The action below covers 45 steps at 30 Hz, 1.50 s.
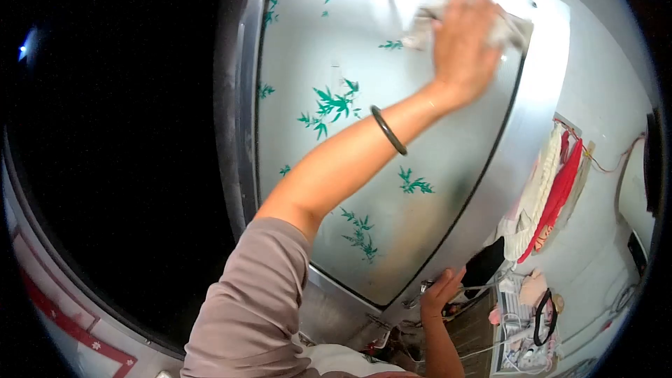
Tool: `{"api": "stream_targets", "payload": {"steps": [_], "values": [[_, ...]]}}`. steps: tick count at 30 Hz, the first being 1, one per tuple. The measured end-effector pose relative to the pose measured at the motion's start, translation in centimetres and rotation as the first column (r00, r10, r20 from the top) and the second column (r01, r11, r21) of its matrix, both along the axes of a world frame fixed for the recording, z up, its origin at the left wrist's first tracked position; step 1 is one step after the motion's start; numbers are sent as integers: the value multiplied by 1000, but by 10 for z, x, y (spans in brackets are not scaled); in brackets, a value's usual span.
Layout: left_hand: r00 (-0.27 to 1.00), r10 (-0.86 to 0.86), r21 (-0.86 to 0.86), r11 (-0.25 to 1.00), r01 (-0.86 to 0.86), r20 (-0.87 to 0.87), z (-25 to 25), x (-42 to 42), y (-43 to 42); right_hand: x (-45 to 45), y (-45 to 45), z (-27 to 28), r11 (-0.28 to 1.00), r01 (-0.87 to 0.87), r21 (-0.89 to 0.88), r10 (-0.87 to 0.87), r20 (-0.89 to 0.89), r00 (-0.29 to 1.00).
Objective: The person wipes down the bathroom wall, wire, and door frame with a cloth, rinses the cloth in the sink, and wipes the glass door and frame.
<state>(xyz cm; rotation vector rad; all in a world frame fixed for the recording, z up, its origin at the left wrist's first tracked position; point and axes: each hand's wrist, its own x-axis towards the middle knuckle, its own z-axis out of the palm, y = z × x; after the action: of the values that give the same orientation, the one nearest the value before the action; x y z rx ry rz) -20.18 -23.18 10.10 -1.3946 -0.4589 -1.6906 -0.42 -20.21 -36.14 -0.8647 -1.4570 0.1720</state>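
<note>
My left hand (467, 45) presses a pale cloth (516, 30) against the top right corner of the door's frosted glass pane (420, 126). The fingers are spread over the bunched cloth and slightly blurred. Green bamboo leaves decorate the pane, which sits in a silvery metal door frame (535, 77). Lower down, my right hand (441, 295) holds the frame's outer edge, close to a metal door handle (418, 294). Part of its grip is hidden. A dark bangle (388, 130) circles my left forearm.
Left of the door is a dark doorway (133, 147). Red and white cloths (560, 196) hang on the right wall. Below them stands a white rack (518, 329) with small items and cables. A red-bordered panel (98, 346) shows at lower left.
</note>
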Motion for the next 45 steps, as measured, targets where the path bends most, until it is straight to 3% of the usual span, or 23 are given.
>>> {"api": "stream_targets", "payload": {"steps": [3, 6, 7, 8, 10, 12, 15, 16, 19, 22, 24, 25, 27, 28, 33, 36, 37, 40, 42, 45], "values": [[977, 41, -95, 994, -62, -207, 6, 46, -18, -8, -27, 37, 992, -128, -3, 128, -43, 991], [957, 172, -24, 983, -183, -233, 25, 30, -14, -8, -32, 38, 992, -107, -73, 107, -6, 994], [953, 233, 51, 972, -227, -191, 28, 20, -10, -3, -30, 37, 970, -178, -165, 177, -19, 984], [946, 290, 128, 954, -272, -147, 31, 7, -7, -3, -30, 39, 971, -192, -142, 192, -19, 981], [916, 392, 72, 915, -397, 82, 42, -15, -13, -6, -35, 44, 973, -211, -99, 209, -24, 978], [913, 388, 150, 902, -404, 128, 66, -30, -8, -5, -39, 41, 953, -224, -206, 218, -50, 975], [941, 307, -11, 950, -312, -142, 87, 25, -13, -9, -50, 68, 963, -267, -34, 265, -42, 963], [925, 363, 49, 932, -360, -115, 80, 56, -10, -9, -49, 68, 967, -254, -18, 253, -24, 967], [955, 257, 48, 966, -253, -150, 74, 114, -18, -5, -45, 67, 970, -240, 24, 240, 7, 971], [853, 451, 145, 893, -427, -264, 67, 127, -16, -5, -44, 66, 957, -287, 34, 288, -29, 957], [885, 379, 256, 914, -314, -271, 71, 121, -3, -3, -42, 66, 943, -334, 18, 334, -51, 941], [929, 286, 162, 954, -253, -235, 65, 115, -12, -2, -43, 68, 950, -309, 39, 310, -15, 951], [935, 353, -75, 932, -354, -34, 43, 104, -34, -1, -40, 67, 939, -336, 72, 337, -9, 941], [962, 271, -175, 949, -263, 23, 35, 98, -29, -1, -37, 64, 935, -346, 78, 348, -3, 938], [947, 295, -279, 906, -319, -123, -84, 102, -30, -5, -17, 56, 905, -413, 104, 418, -36, 908], [946, 295, -455, 829, -325, -138, -164, 112, -45, -4, -12, 63, 900, -415, 131, 421, -21, 907], [929, 289, -294, 890, -350, -231, -196, 99, -31, -3, -11, 65, 898, -414, 148, 421, -21, 907], [947, 267, -553, 769, -320, -176, -285, 107, -53, 2, -14, 66, 877, -471, 94, 476, -36, 879], [939, 296, -638, 692, -338, -176, -345, 115, -61, 13, -6, 59, 831, -515, 209, 511, 79, 856], [906, 356, -703, 583, -408, -231, -396, 119, -74, 29, -4, 59, 800, -574, 173, 559, 127, 819]]}}
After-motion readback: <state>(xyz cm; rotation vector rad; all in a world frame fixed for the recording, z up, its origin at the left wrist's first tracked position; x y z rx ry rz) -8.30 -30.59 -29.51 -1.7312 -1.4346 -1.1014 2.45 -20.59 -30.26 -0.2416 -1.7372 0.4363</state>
